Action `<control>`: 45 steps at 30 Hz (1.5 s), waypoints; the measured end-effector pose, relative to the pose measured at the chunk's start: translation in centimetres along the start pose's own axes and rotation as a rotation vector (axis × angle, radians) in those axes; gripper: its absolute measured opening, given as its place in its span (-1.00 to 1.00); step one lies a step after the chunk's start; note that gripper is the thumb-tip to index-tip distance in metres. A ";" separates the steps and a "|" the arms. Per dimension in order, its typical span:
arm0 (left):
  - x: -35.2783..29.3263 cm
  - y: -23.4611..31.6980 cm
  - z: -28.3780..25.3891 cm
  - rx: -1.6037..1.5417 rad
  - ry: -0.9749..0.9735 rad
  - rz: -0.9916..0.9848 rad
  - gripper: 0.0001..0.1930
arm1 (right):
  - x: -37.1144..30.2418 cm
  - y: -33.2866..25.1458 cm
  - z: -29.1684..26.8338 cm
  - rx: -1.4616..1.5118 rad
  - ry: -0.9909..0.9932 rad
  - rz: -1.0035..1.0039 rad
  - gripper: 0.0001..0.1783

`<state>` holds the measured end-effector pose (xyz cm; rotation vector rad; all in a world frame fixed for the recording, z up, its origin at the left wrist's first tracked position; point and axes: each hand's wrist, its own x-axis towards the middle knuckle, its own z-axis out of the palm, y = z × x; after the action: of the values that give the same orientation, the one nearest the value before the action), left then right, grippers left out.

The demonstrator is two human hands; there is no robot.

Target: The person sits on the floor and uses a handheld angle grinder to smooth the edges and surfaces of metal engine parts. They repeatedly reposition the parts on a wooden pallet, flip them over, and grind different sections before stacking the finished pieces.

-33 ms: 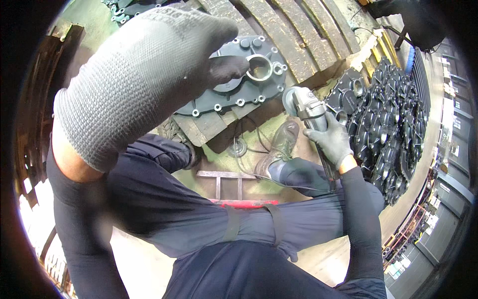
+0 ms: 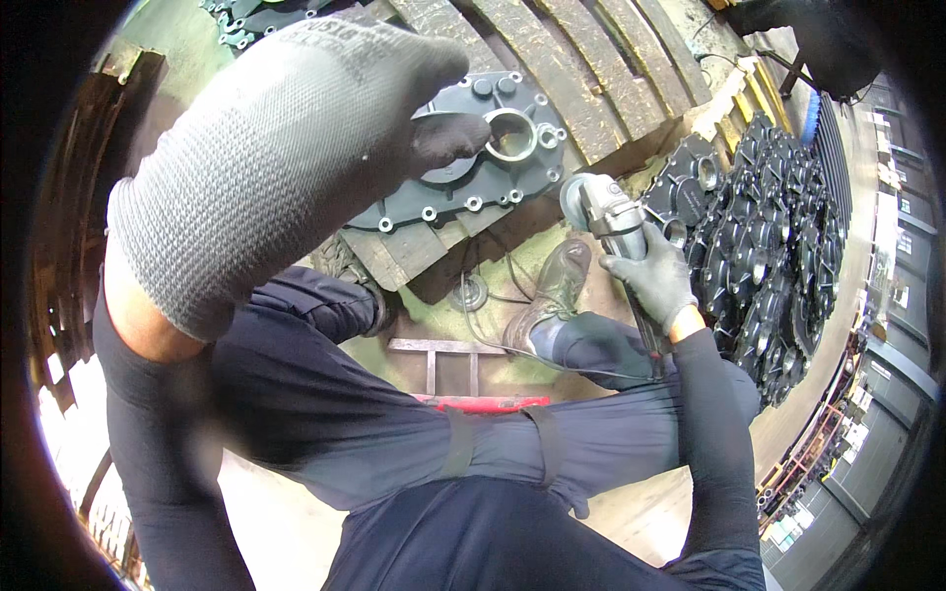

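On the slatted wooden pallet lies our dark grey casting, near its edge; left hand hovers over it, fingers together, right hand clamped round the angle grinder beside it.

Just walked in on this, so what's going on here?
A seated person in grey knit gloves holds an angle grinder in the right hand. The left hand is raised close to the camera, above a dark grey metal casting lying on a wooden pallet. More dark castings are stacked to the right.
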<state>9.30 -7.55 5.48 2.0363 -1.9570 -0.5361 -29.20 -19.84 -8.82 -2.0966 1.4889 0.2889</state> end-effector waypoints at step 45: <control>1.7 0.3 1.6 -0.031 -0.010 -0.033 -0.47 | 3.2 0.3 3.1 -0.068 -0.041 -0.023 -0.23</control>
<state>8.37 -9.15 3.98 2.0537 -1.9115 -0.5812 -27.88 -20.81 -13.04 -2.1465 1.4487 0.3766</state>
